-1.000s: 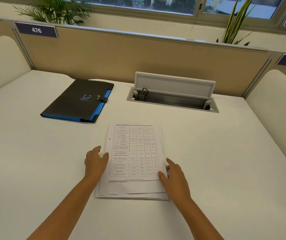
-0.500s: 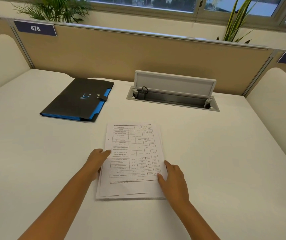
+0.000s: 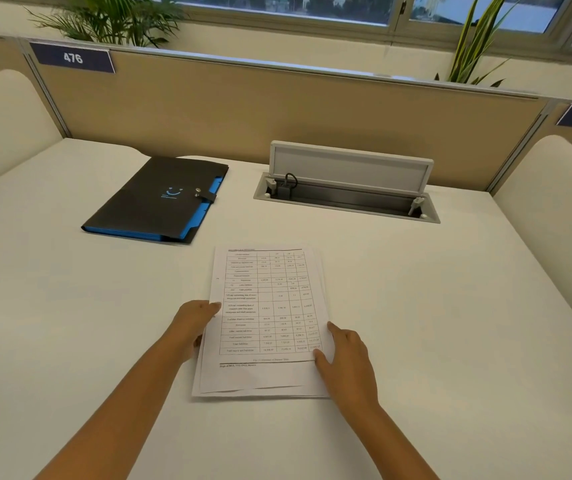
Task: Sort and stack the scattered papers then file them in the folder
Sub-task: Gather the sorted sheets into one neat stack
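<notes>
Fingers [image 3: 208, 306] of my left hand [image 3: 192, 323] curl around the left edge of the paper stack [image 3: 265, 320], thumb on top, gripping it; right hand [image 3: 346, 362] rests loose against the stack's right edge, thumb on the top sheet, nothing clenched. Stack lies flat on the white desk [image 3: 450, 323], sheets slightly uneven at the bottom, printed table facing up. Black and blue folder [image 3: 156, 199] lies closed, snap fastened, farther back to the left, apart from the stack.

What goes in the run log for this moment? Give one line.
stage: squaring stack | papers: stacked, edges uneven | left hand: left edge | right hand: right edge | folder: shut, apart
</notes>
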Available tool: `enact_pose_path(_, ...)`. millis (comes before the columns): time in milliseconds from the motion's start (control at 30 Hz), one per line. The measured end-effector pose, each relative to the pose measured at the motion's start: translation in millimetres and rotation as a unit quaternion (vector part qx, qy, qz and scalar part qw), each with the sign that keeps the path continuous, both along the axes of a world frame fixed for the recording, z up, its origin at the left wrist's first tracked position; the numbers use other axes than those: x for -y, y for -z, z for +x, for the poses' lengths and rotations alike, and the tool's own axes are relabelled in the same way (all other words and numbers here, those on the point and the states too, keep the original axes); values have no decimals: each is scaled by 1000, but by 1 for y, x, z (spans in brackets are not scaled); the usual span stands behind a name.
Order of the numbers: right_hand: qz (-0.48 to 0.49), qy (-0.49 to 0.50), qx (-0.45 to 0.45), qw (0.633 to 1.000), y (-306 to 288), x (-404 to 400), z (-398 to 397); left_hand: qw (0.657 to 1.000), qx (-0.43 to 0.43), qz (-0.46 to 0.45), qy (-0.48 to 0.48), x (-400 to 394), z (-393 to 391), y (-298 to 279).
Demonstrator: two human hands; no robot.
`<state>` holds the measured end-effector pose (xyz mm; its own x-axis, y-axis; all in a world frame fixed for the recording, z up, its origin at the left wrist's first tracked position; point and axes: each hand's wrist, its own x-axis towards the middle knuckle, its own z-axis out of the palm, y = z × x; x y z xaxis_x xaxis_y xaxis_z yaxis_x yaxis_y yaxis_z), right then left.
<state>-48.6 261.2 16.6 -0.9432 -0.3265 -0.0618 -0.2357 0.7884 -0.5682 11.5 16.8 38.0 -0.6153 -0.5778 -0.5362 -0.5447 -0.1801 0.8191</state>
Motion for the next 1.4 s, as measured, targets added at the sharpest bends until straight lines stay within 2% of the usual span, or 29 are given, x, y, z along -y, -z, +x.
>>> enact_pose_path(100,-3,-2,4,1000,0,0,0,1000,6,-17,13,1,2,-1)
enact_pose_path(200,-3,-3,3,1000,-1,0,0,995,15,-64,81,-4,4,3)
enact_pose_path(333,-14,-5,18,1000,-1,-2,-2,990,-48,-99,91,-9,11,5)
enact_pose_path(433,-111,32,62,991,-3,-4,-8,988,-116,-60,79,-9,15,3)
enact_pose_path(533,-218,71,143,963,-14,-6,-20,982,-170,-27,73,-11,19,-2)
enact_pose_path(600,-267,59,179,945,-25,-6,-28,975,-211,-18,72,-15,18,-8)
enact_pose_path(733,-347,23,112,931,-49,-5,-35,957,-284,-23,51,-21,13,-27)
enact_pose_path(867,-399,-3,96,912,-68,-2,-37,950,-301,-76,37,-24,7,-49)
enact_pose_path(1067,-393,-53,87,914,-77,-4,-33,952,-283,-95,62,-31,4,-64)
enact_pose_path(1167,-385,-47,70,919,-87,2,-32,946,-301,-101,71,-36,2,-71)
enact_pose_path(1267,-398,-53,63,914,-94,5,-31,948,-278,-132,83,-40,-5,-75)
enact_pose_path(1400,-412,-38,58,908,-94,3,-30,952,-274,-126,58,-40,-9,-76)
